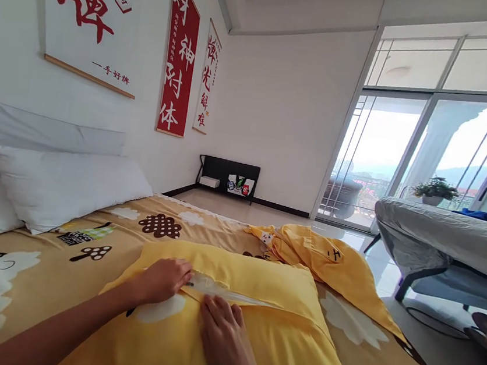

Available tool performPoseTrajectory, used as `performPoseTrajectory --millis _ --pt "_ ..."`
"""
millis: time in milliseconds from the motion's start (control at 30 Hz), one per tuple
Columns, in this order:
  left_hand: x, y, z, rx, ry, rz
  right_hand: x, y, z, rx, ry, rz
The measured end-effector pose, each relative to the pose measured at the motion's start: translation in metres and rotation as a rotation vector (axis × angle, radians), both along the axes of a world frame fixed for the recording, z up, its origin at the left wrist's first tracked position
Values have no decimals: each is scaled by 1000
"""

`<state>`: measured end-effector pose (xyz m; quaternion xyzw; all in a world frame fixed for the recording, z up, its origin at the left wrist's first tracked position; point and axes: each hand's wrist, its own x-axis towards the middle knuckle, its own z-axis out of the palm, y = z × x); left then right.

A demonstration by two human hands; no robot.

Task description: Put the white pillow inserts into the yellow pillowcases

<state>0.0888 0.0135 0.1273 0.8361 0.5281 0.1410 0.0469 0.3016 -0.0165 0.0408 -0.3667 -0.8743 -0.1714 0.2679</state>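
A yellow pillowcase (270, 338) lies on the bed in front of me, plumped out by something inside. Across its middle runs a slit-like opening, and a strip of white filling or inner pillow (222, 290) shows through it. My left hand (165, 280) is closed on the fabric at the left end of the slit, fingers curled over the edge. Lower and to the right, my right hand (226, 334) has its fingers bent over the near edge of the opening. Both thumbs are mostly hidden.
White pillows (71, 186) lie at the bed's left by the wall. Another yellow cloth (319, 252) is crumpled beyond the pillowcase, over the patterned sheet (123, 230). To the right stand a plastic-covered table (440, 228) and a chair (456, 283); a black low shelf (227, 172) is behind.
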Motion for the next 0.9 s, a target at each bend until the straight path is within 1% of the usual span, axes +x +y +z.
performPoseTrajectory --millis 100,200,333,433,633,767,900 --pt "4 9 -20 -18 -77 45 0 4 -5 46 35 36" --pt "-1 11 -27 -38 -137 41 0 9 -10 82 76 49" --pt "0 11 -26 -75 -108 44 0 6 -9 38 48 27" --pt "4 12 -25 -96 -140 23 0 2 -5 11 58 14" --pt "4 11 -23 -4 -221 -35 1 0 1 5 54 36" --pt "-1 11 -20 22 -193 12 2 0 0 23 75 34" --pt "-18 13 -19 -22 -195 51 3 3 -3 43 75 42"
